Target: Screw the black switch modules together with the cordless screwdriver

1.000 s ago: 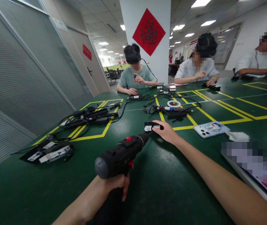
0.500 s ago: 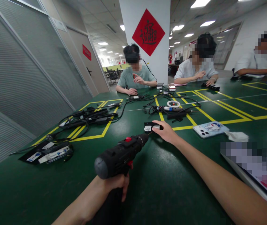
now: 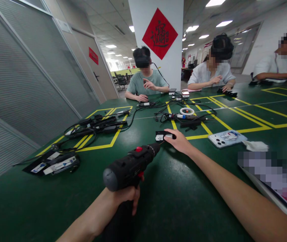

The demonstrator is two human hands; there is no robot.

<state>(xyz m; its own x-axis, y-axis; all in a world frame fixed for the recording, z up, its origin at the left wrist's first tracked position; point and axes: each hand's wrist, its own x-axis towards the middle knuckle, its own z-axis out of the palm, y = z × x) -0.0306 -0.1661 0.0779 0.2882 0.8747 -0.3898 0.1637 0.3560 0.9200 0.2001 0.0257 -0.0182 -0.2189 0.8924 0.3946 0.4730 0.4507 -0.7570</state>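
My left hand (image 3: 129,196) is wrapped round the grip of a black cordless drill (image 3: 130,167) with red buttons. The drill points forward and to the right, its chuck close to a small black piece with white parts (image 3: 159,137). On that piece, my right hand (image 3: 177,140) has its thumb and fingers closed at the right end, holding it on the green table (image 3: 173,201). A thin bit shows at the drill's nose; whether its tip touches the piece, I cannot tell.
Black devices and cables (image 3: 98,124) lie on the left, with a black-and-white item (image 3: 55,163) nearer. Pen-like tools (image 3: 183,117) and a white ring (image 3: 186,111) lie ahead. A phone (image 3: 226,138), tissue (image 3: 256,146) and blurred-out flat object (image 3: 274,181) are right. Three people sit opposite.
Almost nothing differs. The whole view shifts very slightly; both hands, the drill and the small black piece keep their places relative to each other.
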